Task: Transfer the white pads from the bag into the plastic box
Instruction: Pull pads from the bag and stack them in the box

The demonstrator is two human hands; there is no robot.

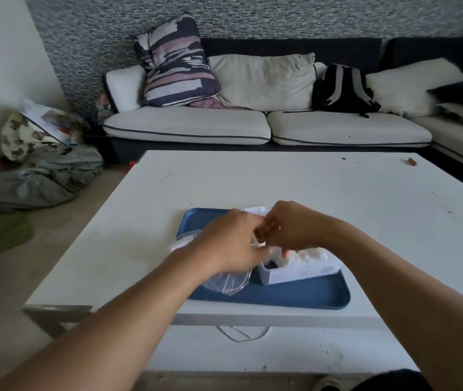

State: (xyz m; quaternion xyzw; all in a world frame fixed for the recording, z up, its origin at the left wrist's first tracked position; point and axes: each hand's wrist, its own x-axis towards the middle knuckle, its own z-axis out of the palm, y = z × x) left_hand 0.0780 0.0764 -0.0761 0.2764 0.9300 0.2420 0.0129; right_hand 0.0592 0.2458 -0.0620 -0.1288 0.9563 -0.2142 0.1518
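A blue tray (295,297) lies near the front edge of the white table. On it a clear plastic bag (228,283) sits at the left, with white pads (181,244) showing at its far end. A clear plastic box (300,270) stands at the right with white pads (313,253) inside. My left hand (230,244) hovers over the bag, fingers curled and blurred. My right hand (289,227) meets it above the box's left end, fingers curled on something white; what it holds is hidden. White material (257,209) shows behind the hands.
The white table (281,179) stretches far beyond the tray, with a small brown object (412,162) at its back right. A sofa (252,122) with cushions and a black backpack (343,88) stands behind. Clothes and bags (41,153) lie on the floor at the left.
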